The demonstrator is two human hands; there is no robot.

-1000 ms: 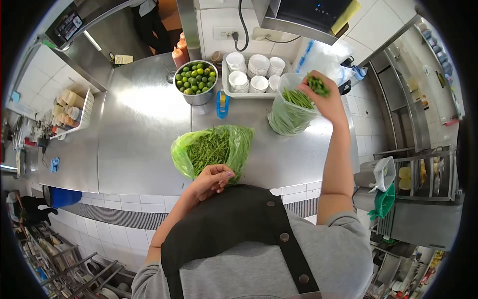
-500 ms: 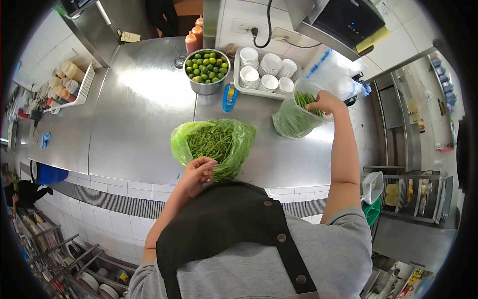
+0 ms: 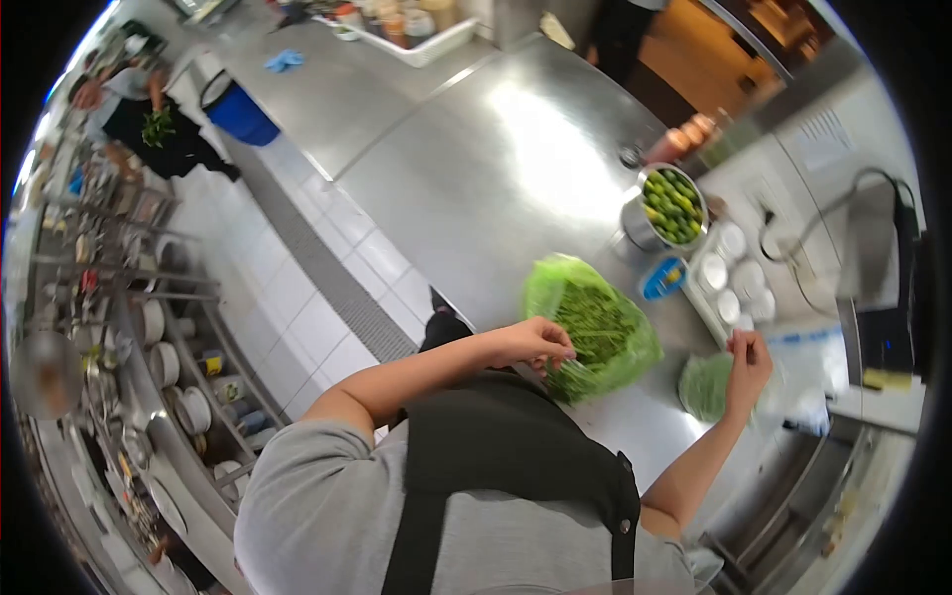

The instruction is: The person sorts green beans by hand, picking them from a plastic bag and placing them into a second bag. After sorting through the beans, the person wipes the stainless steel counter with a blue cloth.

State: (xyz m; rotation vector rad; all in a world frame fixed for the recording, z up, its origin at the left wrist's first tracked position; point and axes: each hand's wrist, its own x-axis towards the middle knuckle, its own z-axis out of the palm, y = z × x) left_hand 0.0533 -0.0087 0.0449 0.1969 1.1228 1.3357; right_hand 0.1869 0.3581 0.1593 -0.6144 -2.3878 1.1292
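A bright green plastic bag [image 3: 645, 349] stands open on the steel counter, full of thin cut green stems [image 3: 595, 322]. Over its near left edge, my left hand [image 3: 534, 343] is closed with the fingertips pinched; what they hold, if anything, is too small to make out. My right hand [image 3: 751, 369] is raised beside a clear container lined with a plastic bag [image 3: 704, 385]. Its fingers are curled together near the rim, and their contents are blurred. The inside of that container is mostly hidden from this angle.
Beyond the bag are a metal pot of limes [image 3: 674, 205], a blue tape dispenser [image 3: 664, 279] and stacked white bowls [image 3: 731, 241]. Across the aisle, another person [image 3: 149, 119] holds leafy greens near a blue bin [image 3: 238, 114]. Loaded shelves [image 3: 183, 367] stand behind me.
The view has swung left, bringing the aisle and the other person further into sight. My right hand has come out of the lined container to its rim. My left hand stays at the green bag.
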